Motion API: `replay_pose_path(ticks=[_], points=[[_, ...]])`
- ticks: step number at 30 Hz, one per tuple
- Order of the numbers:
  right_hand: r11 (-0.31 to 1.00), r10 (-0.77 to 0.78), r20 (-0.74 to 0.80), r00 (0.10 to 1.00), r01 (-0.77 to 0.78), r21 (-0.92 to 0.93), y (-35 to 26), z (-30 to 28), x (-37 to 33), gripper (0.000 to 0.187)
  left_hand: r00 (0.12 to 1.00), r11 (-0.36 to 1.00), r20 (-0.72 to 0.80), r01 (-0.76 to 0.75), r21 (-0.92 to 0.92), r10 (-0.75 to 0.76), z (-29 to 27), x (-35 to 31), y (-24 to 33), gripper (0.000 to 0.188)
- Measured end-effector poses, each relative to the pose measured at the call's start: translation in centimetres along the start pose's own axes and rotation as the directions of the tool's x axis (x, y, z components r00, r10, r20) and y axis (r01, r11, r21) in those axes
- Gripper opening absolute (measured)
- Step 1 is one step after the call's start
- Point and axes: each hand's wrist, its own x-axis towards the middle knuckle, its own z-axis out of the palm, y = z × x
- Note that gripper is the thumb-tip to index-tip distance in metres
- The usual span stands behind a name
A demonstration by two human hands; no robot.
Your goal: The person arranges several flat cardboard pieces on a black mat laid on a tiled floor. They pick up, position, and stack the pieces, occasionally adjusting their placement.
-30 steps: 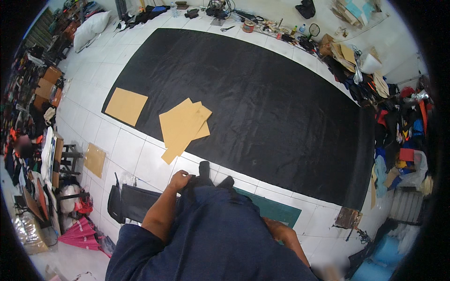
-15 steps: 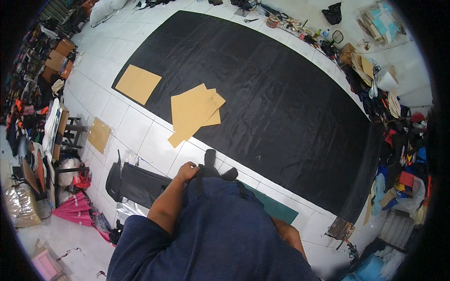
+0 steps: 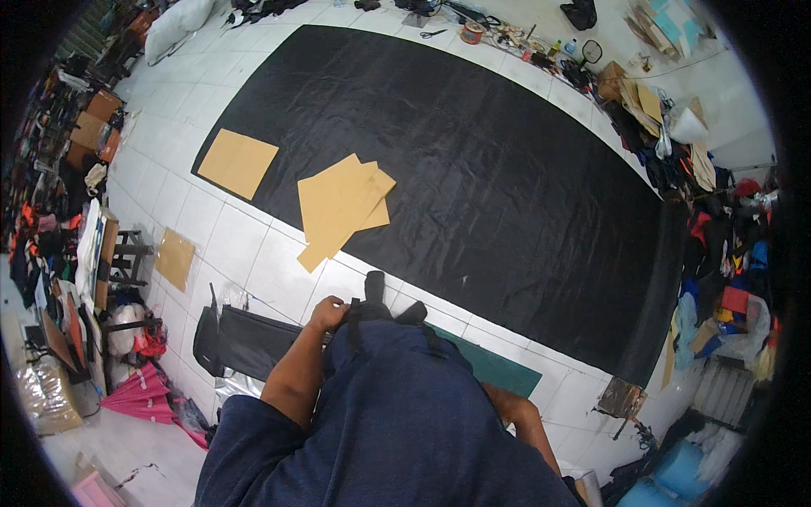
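Underfoot, black sheet (image 3: pixel 473 169) edge just ahead — left hand (image 3: pixel 328 313) fingers clamped on dark strap (image 3: pixel 348 314); right fingers unclear.

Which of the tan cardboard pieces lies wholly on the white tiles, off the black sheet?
The small cardboard piece at far left, near the stool. The square piece and the overlapping stack both rest at least partly on the black sheet.
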Motion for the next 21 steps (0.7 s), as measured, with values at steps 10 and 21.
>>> replay_pose_path(ticks=[10,21], points=[[0.994,0.025,0.006,1.000,-0.026,0.110,-2.6,-2.0,-1.2,0.088,0.996,0.992,-0.028,-0.086,0.089,0.089,-0.6,0.2,1.9,0.048],[0.998,-0.044,0.013,0.999,0.044,0.051,0.5,0.2,0.9,0.105,0.999,0.999,-0.024,-0.046,0.017,0.046,-0.4,-0.3,1.7,0.048]])
